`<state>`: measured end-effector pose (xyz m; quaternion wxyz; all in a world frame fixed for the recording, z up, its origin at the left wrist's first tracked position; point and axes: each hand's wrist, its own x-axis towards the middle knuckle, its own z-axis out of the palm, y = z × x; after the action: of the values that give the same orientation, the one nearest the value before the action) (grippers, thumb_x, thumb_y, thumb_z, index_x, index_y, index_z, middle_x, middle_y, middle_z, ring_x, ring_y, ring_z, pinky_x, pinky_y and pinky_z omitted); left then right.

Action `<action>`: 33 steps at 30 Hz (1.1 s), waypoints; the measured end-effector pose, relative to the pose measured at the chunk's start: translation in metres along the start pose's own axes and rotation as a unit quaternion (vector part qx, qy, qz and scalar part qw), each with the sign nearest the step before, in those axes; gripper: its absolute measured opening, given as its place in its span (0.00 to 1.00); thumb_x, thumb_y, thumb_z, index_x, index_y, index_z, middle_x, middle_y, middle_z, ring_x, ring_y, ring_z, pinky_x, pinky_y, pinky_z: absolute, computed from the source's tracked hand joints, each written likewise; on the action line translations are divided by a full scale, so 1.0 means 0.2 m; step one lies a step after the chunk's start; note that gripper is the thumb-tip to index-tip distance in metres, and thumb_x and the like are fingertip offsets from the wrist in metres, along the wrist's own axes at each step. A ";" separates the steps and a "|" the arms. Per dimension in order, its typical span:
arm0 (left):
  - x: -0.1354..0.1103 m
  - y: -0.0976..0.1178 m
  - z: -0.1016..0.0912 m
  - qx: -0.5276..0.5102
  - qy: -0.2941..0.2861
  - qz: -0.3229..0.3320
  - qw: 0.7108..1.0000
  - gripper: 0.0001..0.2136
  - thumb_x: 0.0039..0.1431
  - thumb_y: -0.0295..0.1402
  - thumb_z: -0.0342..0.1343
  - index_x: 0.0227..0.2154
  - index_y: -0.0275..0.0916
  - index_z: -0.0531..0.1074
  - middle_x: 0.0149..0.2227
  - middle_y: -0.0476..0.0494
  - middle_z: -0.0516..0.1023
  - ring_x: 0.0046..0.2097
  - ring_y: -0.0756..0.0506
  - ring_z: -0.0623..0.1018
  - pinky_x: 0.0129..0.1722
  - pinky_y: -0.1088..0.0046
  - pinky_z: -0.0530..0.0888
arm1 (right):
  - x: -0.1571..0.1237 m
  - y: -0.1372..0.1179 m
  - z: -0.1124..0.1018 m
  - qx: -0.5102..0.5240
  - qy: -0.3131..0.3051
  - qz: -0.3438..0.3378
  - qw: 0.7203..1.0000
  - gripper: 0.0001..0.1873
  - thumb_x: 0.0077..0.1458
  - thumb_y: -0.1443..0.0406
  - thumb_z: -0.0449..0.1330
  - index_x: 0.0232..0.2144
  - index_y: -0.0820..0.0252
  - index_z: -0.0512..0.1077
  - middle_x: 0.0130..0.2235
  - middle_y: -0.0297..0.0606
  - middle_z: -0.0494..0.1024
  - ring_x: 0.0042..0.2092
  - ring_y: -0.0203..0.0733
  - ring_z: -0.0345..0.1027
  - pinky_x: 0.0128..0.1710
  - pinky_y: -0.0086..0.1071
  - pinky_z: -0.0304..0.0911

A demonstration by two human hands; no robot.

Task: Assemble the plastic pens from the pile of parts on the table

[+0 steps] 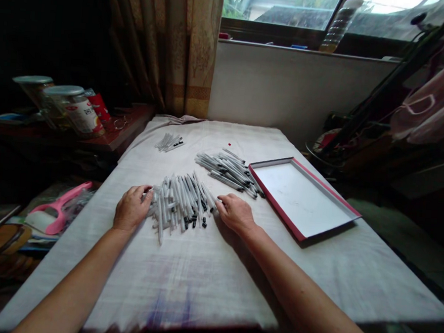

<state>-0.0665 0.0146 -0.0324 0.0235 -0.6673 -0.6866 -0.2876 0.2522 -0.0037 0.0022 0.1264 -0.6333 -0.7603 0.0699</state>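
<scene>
A loose pile of clear pen barrels (182, 196) with small black caps (194, 220) lies on the white-clothed table between my two hands. My left hand (132, 207) rests at the pile's left side, its fingers loosely curved and touching the outer barrels. At the right side, my right hand (236, 212) lies with bent fingers, its fingertips against or very near the end of a slanting pen. Neither hand visibly grips a piece, though some fingertips are hidden. Behind, a second heap of pens with black caps (227, 169) reaches the red-edged tray.
The shallow red-edged tray (301, 235) sits on the right of the table. Thin refills (167, 142) and a tiny red piece (229, 144) lie farther back. Jars (77, 113) stand on a side table at left. A curtain (194, 48) and window are behind.
</scene>
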 end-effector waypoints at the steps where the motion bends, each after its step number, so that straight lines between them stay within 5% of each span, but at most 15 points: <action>1: 0.00 0.00 0.00 0.000 0.003 0.004 1.000 0.19 0.62 0.45 0.45 0.43 0.41 0.76 0.42 0.39 0.79 0.41 0.41 0.77 0.44 0.65 0.73 | 0.01 0.01 -0.01 -0.002 0.004 -0.002 1.000 0.19 0.66 0.57 0.50 0.44 0.53 0.79 0.44 0.41 0.82 0.44 0.44 0.76 0.38 0.31 0.63; 9: 0.00 -0.01 0.01 0.004 0.036 0.030 0.999 0.18 0.62 0.43 0.45 0.43 0.40 0.76 0.44 0.37 0.78 0.48 0.38 0.76 0.51 0.60 0.71 | 0.16 0.20 -0.11 -0.130 0.016 0.081 0.988 0.13 0.63 0.63 0.55 0.44 0.56 0.77 0.47 0.47 0.79 0.45 0.50 0.75 0.37 0.34 0.65; 15: -0.02 0.00 0.00 0.020 0.052 0.039 0.998 0.18 0.63 0.42 0.46 0.48 0.39 0.73 0.48 0.36 0.77 0.50 0.37 0.75 0.52 0.59 0.70 | 0.17 0.21 -0.13 -0.128 0.016 0.090 0.988 0.11 0.63 0.63 0.55 0.42 0.61 0.76 0.46 0.52 0.78 0.45 0.51 0.76 0.38 0.35 0.66; 20: -0.07 0.17 -0.05 0.030 0.099 0.143 0.984 0.16 0.66 0.40 0.47 0.51 0.41 0.71 0.49 0.36 0.77 0.51 0.38 0.75 0.50 0.60 0.69 | 0.11 0.20 -0.11 0.084 0.058 0.047 0.994 0.10 0.61 0.62 0.57 0.38 0.56 0.78 0.38 0.40 0.83 0.39 0.45 0.77 0.38 0.32 0.65; 27: -0.18 0.45 -0.06 0.016 0.108 0.294 0.949 0.18 0.66 0.37 0.51 0.57 0.42 0.66 0.57 0.35 0.73 0.59 0.38 0.71 0.58 0.58 0.63 | -0.01 0.10 -0.02 0.415 0.030 -0.019 0.909 0.12 0.54 0.59 0.58 0.29 0.58 0.80 0.24 0.34 0.78 0.25 0.37 0.68 0.26 0.28 0.60; 33: -0.24 0.49 -0.06 -0.012 0.080 0.337 0.938 0.11 0.68 0.37 0.50 0.47 0.40 0.72 0.37 0.44 0.81 0.40 0.44 0.78 0.53 0.61 0.65 | -0.05 0.02 0.01 0.579 -0.012 0.052 0.813 0.17 0.47 0.52 0.63 0.27 0.61 0.78 0.22 0.32 0.75 0.21 0.32 0.62 0.22 0.26 0.59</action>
<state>0.0249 -0.0387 -0.0068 0.1662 -0.8343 -0.4142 -0.3237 0.2583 -0.0133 -0.0015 0.4569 -0.4802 -0.5468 0.5116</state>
